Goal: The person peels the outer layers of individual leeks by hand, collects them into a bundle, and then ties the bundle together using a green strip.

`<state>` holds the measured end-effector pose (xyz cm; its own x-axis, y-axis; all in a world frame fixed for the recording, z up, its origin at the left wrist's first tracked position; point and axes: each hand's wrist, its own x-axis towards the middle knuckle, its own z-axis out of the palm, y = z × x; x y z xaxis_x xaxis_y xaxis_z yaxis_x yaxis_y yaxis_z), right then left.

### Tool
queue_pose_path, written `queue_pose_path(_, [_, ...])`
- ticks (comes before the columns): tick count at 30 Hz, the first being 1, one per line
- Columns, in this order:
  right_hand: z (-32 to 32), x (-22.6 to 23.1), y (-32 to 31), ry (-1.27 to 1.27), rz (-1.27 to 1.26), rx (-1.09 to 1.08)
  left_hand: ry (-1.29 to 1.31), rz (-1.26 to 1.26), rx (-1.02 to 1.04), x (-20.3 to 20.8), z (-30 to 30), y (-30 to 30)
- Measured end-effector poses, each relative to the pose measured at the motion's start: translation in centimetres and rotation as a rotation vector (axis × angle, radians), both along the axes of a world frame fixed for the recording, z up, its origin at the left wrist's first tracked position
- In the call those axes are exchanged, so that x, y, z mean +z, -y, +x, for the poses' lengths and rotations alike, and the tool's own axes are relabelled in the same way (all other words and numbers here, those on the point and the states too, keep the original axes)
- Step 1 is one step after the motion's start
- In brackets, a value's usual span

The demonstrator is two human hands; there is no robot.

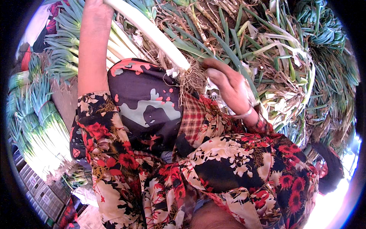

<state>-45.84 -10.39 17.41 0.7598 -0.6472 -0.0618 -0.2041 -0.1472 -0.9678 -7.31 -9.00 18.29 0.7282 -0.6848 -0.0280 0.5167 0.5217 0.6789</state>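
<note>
Right hand at centre frame, fingers curled loosely, fingertips pinching at the tangled brown roots of a single leek. Thin metal bangle round that wrist. Leek held slantwise, white stalk running from the roots up and left toward the top edge, green leaves passing out of view there. Left arm stretched straight up along the left side of the leek, forearm bare; left hand cut off by the top edge, so impossible to tell whether open or closed, though apparently up by the leek's upper stalk.

Below the hands, lap and sleeves draped in black fabric printed with red and cream flowers, over a dark apron-like cloth with red and pale green patches, a strip of red checked cloth showing just beneath the roots.

Behind the right hand, a loose heap of untrimmed leeks and stripped dry outer leaves, green and straw-coloured, filling the upper right. Further right, more dark green leek tops. At far left, tidy bundles of cleaned leeks, white stalks packed side by side, green tops fanned upward. More trimmed leeks stacked just left of the raised arm. Grey plastic crates at lower left.
</note>
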Motion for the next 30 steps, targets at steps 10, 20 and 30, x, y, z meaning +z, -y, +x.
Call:
queue_pose_path(10, [4.3, -3.0, 0.2, 0.199, -0.491, 0.195, 0.010, -0.058, -0.016, 2.0, -3.1, -1.3])
queue_pose_path(20, [5.1, -3.9, 0.5, 0.165, -0.640, 0.309, 0.125, -0.008, 0.062, 3.7, -4.8, -2.6])
queue_pose_path(30, [7.0, -4.3, -0.5, -0.018, -0.283, 0.106, 0.127, 0.129, 0.238, 2.8, -4.0, -2.1])
